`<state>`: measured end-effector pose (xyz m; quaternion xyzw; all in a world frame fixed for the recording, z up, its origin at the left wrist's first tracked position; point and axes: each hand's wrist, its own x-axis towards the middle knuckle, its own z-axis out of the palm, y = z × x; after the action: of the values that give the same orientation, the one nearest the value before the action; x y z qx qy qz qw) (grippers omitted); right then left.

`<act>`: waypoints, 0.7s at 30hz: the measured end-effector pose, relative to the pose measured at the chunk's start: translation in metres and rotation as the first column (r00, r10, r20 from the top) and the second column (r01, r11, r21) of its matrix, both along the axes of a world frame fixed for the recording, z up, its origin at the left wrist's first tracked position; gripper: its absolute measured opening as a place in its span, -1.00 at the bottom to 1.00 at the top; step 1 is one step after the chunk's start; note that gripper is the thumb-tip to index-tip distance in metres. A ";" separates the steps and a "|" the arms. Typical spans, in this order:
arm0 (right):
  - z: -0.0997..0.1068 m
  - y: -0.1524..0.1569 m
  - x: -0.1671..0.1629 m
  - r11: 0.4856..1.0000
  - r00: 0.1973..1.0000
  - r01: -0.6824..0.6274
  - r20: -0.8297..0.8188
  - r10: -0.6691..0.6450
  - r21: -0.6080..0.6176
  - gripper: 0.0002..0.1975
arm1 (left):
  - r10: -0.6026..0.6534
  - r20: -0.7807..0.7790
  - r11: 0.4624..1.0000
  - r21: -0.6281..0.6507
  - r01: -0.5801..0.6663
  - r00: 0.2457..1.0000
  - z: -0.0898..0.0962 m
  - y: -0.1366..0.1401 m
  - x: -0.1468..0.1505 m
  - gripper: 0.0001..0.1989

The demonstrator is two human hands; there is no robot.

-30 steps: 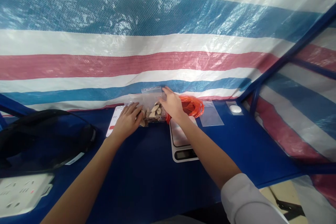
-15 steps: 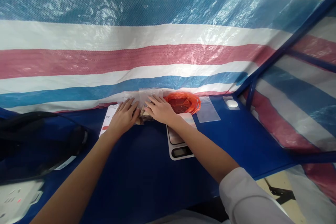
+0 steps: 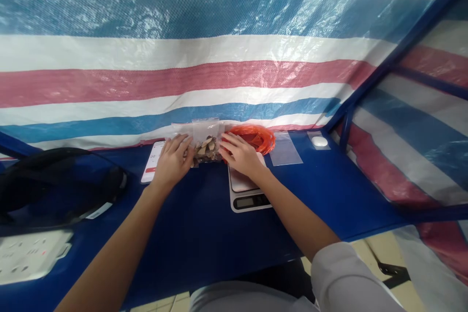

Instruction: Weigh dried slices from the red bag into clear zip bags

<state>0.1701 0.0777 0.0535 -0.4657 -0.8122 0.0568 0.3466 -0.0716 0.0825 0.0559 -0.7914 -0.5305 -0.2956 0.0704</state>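
A clear zip bag [image 3: 205,148] of brown and pale dried slices leans against the striped sheet at the back of the blue table. My left hand [image 3: 174,158] rests at its left side, fingers stretched out, partly over a second clear bag [image 3: 181,129] behind. At the right edge of the filled bag is my right hand [image 3: 239,153], fingers extended and slightly apart. Under that hand and wrist lies a white kitchen scale [image 3: 243,195], its display facing me. An orange-red plastic bag [image 3: 261,137] with dark contents sits just behind the right hand.
A phone [image 3: 150,168] with a timer lies left of the bags. Flat clear bags [image 3: 286,148] and a white oval case [image 3: 319,141] are on the right. A black headset-like object [image 3: 62,190] and a white power strip [image 3: 34,256] occupy the left.
My right hand has moved right, off the front of the filled bag, so its slices show more. My left hand stays by the left side. The view has shifted slightly.
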 end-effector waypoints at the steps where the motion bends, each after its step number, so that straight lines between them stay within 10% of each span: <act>1: -0.003 -0.007 0.010 1.000 1.000 0.008 -0.006 -0.008 0.006 -0.67 | -0.005 0.011 1.000 0.007 0.005 1.000 0.000 -0.008 0.007 -0.57; 12: -0.056 -0.065 0.134 0.970 0.969 0.240 0.076 -0.237 -0.035 -0.66 | -0.039 0.027 0.999 -0.033 0.040 0.999 -0.038 -0.069 0.066 -0.60; 21: -0.071 -0.064 0.150 0.979 0.932 0.187 0.328 -0.151 -0.080 -0.58 | -0.005 -0.155 0.974 -0.223 -0.030 0.988 -0.062 -0.073 0.066 -0.47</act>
<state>0.3203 0.0132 -0.0174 -0.5551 -0.8103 -0.0051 0.1876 -0.0060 0.0090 -0.0063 -0.8113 -0.5586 -0.1708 0.0231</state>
